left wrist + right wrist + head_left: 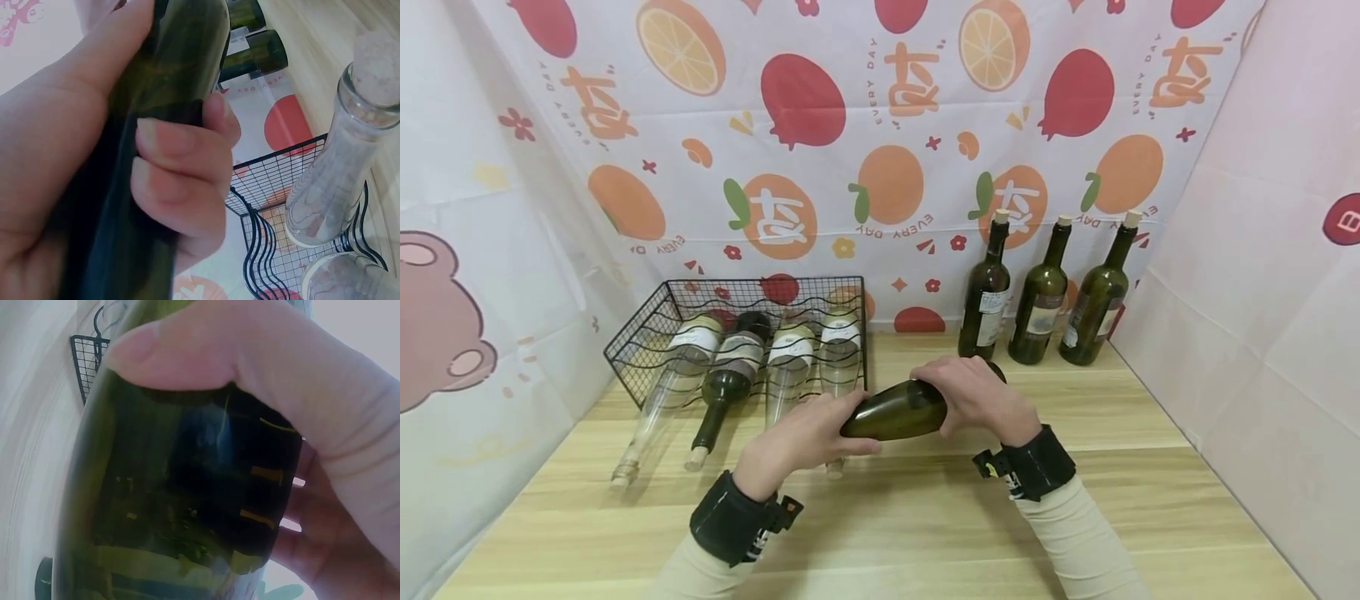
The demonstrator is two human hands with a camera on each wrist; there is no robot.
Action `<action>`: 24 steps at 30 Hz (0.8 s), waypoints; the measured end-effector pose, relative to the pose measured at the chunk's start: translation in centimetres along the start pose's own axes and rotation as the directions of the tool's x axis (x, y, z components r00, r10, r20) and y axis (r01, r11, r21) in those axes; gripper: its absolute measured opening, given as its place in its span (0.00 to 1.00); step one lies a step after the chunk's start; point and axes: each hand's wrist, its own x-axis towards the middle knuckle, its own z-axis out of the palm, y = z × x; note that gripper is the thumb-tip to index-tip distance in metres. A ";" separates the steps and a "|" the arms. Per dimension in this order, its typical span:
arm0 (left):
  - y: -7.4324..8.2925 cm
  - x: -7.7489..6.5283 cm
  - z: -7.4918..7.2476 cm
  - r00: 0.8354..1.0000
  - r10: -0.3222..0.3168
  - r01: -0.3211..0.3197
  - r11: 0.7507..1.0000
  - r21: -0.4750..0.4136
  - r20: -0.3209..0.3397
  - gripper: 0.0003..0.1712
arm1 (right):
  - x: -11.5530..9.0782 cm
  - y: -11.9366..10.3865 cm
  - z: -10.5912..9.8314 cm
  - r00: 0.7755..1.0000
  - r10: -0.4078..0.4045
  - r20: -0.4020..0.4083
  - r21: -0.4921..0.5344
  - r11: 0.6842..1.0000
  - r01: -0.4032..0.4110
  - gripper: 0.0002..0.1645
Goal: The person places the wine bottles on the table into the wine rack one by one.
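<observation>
A dark green wine bottle [898, 412] is held tilted above the table between both hands. My left hand [808, 433] grips its left end; in the left wrist view, curled fingers [181, 169] wrap the green glass. Nearer the other end, my right hand [977, 396] holds the bottle from above, and its thumb [181, 356] lies across the glass in the right wrist view. Left of the hands, a black wire rack [658, 317] carries several corked bottles lying with necks forward: a dark green bottle [730, 379] among clear ones such as the leftmost bottle [681, 367].
Three corked green bottles stand at the back right: the left bottle [985, 308], middle bottle [1040, 312] and right bottle [1093, 317]. A fruit-print curtain [880, 183] backs the wooden table [925, 542], with pale cloth sides left and right.
</observation>
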 end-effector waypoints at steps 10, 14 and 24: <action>-0.5 0.5 -0.8 0.997 0.078 -0.077 0.996 0.052 -0.025 0.26 | -0.1 0.3 -0.2 0.999 0.027 -0.018 0.073 0.997 -0.025 0.50; -0.6 0.4 -1.5 0.997 0.077 -0.075 0.995 0.066 -0.030 0.26 | 0.0 0.3 -0.6 0.999 0.030 -0.038 0.100 0.995 -0.026 0.51; -1.1 -0.3 -2.0 0.996 0.077 -0.073 0.993 0.090 -0.041 0.31 | -0.1 0.2 -0.6 0.999 0.026 -0.027 0.152 0.988 -0.022 0.52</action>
